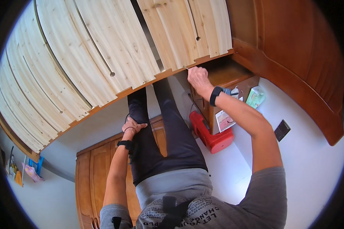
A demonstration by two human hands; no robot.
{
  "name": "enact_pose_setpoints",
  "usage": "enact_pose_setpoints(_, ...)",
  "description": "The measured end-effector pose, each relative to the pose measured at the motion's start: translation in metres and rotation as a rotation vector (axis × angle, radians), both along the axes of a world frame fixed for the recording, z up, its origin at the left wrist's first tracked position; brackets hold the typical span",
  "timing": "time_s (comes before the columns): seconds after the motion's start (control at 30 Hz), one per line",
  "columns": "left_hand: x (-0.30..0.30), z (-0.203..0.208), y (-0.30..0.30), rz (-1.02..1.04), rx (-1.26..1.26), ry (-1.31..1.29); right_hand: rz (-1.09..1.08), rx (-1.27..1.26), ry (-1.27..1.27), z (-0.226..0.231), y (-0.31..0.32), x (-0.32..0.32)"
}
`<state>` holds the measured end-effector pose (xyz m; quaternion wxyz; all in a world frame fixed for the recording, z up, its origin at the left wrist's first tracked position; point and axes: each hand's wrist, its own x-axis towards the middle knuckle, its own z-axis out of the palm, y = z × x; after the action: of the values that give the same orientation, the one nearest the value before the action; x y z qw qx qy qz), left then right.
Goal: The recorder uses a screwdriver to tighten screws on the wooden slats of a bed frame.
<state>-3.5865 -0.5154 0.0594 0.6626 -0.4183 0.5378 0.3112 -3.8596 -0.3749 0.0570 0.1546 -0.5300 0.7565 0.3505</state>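
Pale wooden bed slats point(99, 42) with long slots fill the upper part of the head view, lying on a brown bed frame rail point(122, 92). Close against the edge of this rail is my right hand point(198, 80), its fingers closed in a pinch. A thin, short tip pokes out from them toward the slat end; what it belongs to is hidden in the hand. My left hand point(133, 126) rests on my dark-trousered leg with the thumb stretched out, and it holds nothing.
Right of my legs stands a wooden nightstand point(206, 105) bearing papers point(224, 121) and a green packet point(255, 97). A red plastic stool point(212, 135) is beside it. The curved headboard point(294, 65) rises at right. Wooden cabinet doors point(90, 179) are behind me.
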Motion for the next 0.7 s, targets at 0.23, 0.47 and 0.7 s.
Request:
enact_pose_setpoints(0.23,0.001,-0.006,0.011,0.015,0.010,0.091,-0.344,-0.179,-0.091,0.013,0.007,-0.020)
enact_pose_setpoints(0.47,0.007,-0.007,0.012,0.002,-0.027,0.025,-2.109,-0.185,-0.707,0.011,0.024,-0.009)
enact_pose_setpoints(0.7,-0.005,-0.006,0.016,-0.002,-0.028,0.020,-1.460,-0.117,-0.562,-0.003,0.043,-0.008)
